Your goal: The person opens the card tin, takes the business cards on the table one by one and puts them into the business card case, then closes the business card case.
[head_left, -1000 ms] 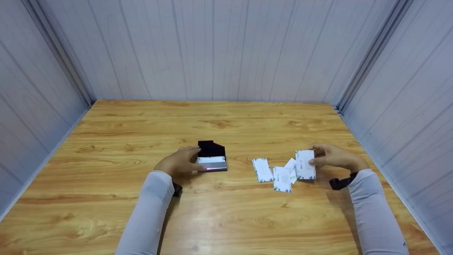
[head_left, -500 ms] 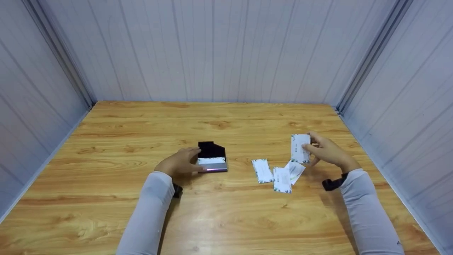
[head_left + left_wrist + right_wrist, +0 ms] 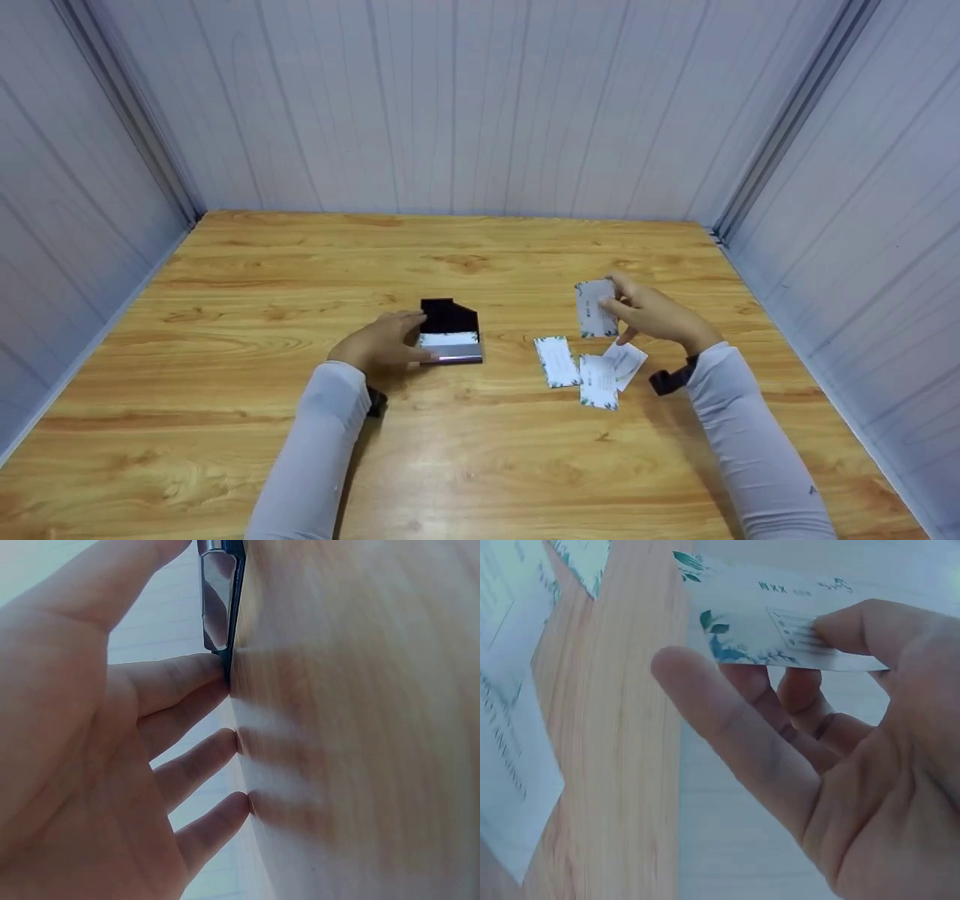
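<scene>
A business card case (image 3: 451, 351) lies on the table with its dark lid (image 3: 444, 315) raised and a white card showing inside. My left hand (image 3: 382, 339) holds its left side, thumb at the silver front and index finger by the lid; the left wrist view shows the other fingertips on the table. Above the table, my right hand (image 3: 660, 315) pinches a white business card (image 3: 594, 309) between thumb and fingers. Leaf patterns and small print mark this card (image 3: 757, 607) in the right wrist view, where one finger stretches out apart from it.
Three more business cards lie on the wooden table (image 3: 480, 465): a left one (image 3: 556, 361), a front one (image 3: 598, 384), and one partly covered by it (image 3: 631, 363). Pale panelled walls (image 3: 480, 105) border the table at the back and sides.
My right hand has lifted the business card and carried it leftward, uncovering more of the card beneath. The left hand and the card case have stayed in place.
</scene>
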The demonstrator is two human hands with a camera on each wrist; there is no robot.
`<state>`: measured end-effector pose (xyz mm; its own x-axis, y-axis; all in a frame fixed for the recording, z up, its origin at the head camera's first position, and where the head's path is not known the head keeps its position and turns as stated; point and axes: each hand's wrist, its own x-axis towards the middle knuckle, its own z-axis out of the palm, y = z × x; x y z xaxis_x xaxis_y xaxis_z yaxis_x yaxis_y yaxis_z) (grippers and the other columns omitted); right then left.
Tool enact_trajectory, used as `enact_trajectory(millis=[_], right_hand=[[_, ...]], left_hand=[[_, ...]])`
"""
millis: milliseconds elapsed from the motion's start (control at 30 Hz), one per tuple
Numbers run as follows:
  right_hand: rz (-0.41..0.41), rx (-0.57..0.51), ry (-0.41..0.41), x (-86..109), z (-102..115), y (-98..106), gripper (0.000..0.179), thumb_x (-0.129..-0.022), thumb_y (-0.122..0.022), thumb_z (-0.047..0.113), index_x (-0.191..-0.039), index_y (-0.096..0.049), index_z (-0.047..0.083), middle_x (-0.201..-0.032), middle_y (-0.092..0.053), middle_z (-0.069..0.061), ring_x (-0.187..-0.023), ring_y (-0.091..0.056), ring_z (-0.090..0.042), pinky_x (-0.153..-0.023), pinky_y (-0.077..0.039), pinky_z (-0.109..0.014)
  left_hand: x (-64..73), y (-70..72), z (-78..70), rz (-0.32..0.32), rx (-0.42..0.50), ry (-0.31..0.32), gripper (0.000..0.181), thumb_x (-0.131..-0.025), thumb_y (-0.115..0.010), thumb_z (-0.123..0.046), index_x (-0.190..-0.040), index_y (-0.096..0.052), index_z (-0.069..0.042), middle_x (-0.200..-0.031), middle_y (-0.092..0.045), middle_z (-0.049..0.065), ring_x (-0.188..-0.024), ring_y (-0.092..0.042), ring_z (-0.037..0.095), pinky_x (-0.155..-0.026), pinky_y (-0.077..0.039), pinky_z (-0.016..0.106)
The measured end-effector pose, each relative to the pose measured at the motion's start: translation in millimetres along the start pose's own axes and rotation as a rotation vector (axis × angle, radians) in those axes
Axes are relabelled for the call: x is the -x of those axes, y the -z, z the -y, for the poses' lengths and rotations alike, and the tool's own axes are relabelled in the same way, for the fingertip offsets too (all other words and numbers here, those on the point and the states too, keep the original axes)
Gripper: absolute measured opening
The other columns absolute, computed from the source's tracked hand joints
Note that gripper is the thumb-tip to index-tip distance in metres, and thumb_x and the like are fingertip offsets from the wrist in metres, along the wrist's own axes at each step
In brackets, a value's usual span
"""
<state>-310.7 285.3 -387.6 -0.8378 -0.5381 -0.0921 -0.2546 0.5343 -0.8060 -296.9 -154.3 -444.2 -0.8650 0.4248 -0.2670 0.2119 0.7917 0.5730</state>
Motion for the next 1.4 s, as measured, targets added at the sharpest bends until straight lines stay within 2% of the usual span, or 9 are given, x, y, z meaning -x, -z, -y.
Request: enact_trajectory(millis=[100,267,500,600,733,867,967,1133,1400], right_hand=[[0.02,-0.005,0.033,-10.4,6.6,-6.4,0.032,-0.11,-0.042,0.026,-0.138,-0.037,0.01,-0.115,-0.048,-0.025,-0.095,-0.063,-0.037,-0.072,-0.059,-0.056],[0.059,-0.017,0.06,-26.7,17.2,-17.7,0.032,-0.11,-0.041,0.023,-0.139,-0.037,0.011,-0.117,-0.051,-0.025,-0.099,-0.063,-0.037,-0.072,-0.058,-0.056],[0.089,0.018,0.078,-48.2,24.2,-27.0,0.036,-0.107,-0.05,0.017,-0.142,-0.04,0.016,-0.119,-0.059,-0.019,-0.1,-0.066,-0.034,-0.074,-0.058,-0.057],[0.094,0.037,0.085,-55.2,28.3,-30.6,0.036,-0.106,-0.053,0.019,-0.141,-0.044,0.018,-0.117,-0.062,-0.018,-0.1,-0.066,-0.032,-0.074,-0.059,-0.053],[0.077,0.074,0.136,-65.0,33.3,-36.3,0.029,-0.103,-0.06,0.022,-0.13,-0.054,0.013,-0.109,-0.065,-0.016,-0.097,-0.066,-0.029,-0.075,-0.059,-0.051],[0.039,0.105,0.191,-77.5,35.8,-43.4,0.022,-0.1,-0.066,0.021,-0.118,-0.063,0.008,-0.102,-0.068,-0.013,-0.092,-0.066,-0.028,-0.077,-0.057,-0.056],[0.021,0.131,0.208,-86.9,37.7,-50.5,0.024,-0.099,-0.066,0.016,-0.121,-0.064,0.008,-0.101,-0.069,-0.01,-0.09,-0.067,-0.026,-0.077,-0.058,-0.051],[-0.005,0.161,0.238,-101.9,41.2,-63.4,0.027,-0.101,-0.063,0.012,-0.128,-0.063,0.01,-0.104,-0.07,-0.007,-0.092,-0.067,-0.021,-0.077,-0.058,-0.036],[-0.052,0.17,0.324,-125.7,52.0,-89.4,0.022,-0.101,-0.062,0.011,-0.121,-0.072,0.012,-0.108,-0.073,-0.002,-0.095,-0.067,-0.015,-0.084,-0.055,-0.033]], left_hand=[[-0.2,0.0,0.3,-0.001,0.01,0.0,0.092,-0.092,-0.068,-0.054,-0.161,-0.024,-0.013,-0.164,-0.021,0.011,-0.151,-0.013,0.035,-0.118,-0.018,0.057],[-0.4,-1.1,0.4,0.002,0.008,0.007,0.092,-0.092,-0.068,-0.055,-0.161,-0.024,-0.014,-0.165,-0.021,0.01,-0.151,-0.013,0.034,-0.118,-0.019,0.057],[0.7,-1.2,-1.4,-0.002,0.006,0.007,0.09,-0.093,-0.068,-0.053,-0.161,-0.024,-0.014,-0.164,-0.021,0.011,-0.151,-0.013,0.034,-0.118,-0.019,0.057],[0.7,-1.3,-2.2,-0.005,0.005,0.014,0.09,-0.092,-0.068,-0.054,-0.161,-0.025,-0.015,-0.165,-0.021,0.01,-0.151,-0.013,0.033,-0.118,-0.019,0.057],[0.6,-0.6,-3.7,-0.011,0.013,0.025,0.09,-0.092,-0.068,-0.055,-0.161,-0.026,-0.016,-0.164,-0.022,0.01,-0.151,-0.015,0.033,-0.117,-0.02,0.057],[-0.4,-0.6,-4.2,-0.01,0.009,0.026,0.089,-0.092,-0.069,-0.054,-0.161,-0.027,-0.016,-0.164,-0.022,0.01,-0.151,-0.015,0.033,-0.117,-0.021,0.057],[-0.8,-0.7,-4.0,-0.007,-0.003,0.023,0.089,-0.092,-0.069,-0.054,-0.161,-0.026,-0.016,-0.164,-0.022,0.009,-0.151,-0.015,0.032,-0.118,-0.021,0.056],[-0.9,-1.0,-3.9,-0.002,-0.006,0.023,0.09,-0.091,-0.068,-0.055,-0.161,-0.026,-0.015,-0.164,-0.022,0.01,-0.15,-0.016,0.033,-0.117,-0.022,0.057],[-0.6,-1.2,-4.7,0.004,-0.001,0.035,0.09,-0.092,-0.069,-0.054,-0.161,-0.026,-0.015,-0.164,-0.022,0.011,-0.15,-0.016,0.034,-0.117,-0.021,0.057]])
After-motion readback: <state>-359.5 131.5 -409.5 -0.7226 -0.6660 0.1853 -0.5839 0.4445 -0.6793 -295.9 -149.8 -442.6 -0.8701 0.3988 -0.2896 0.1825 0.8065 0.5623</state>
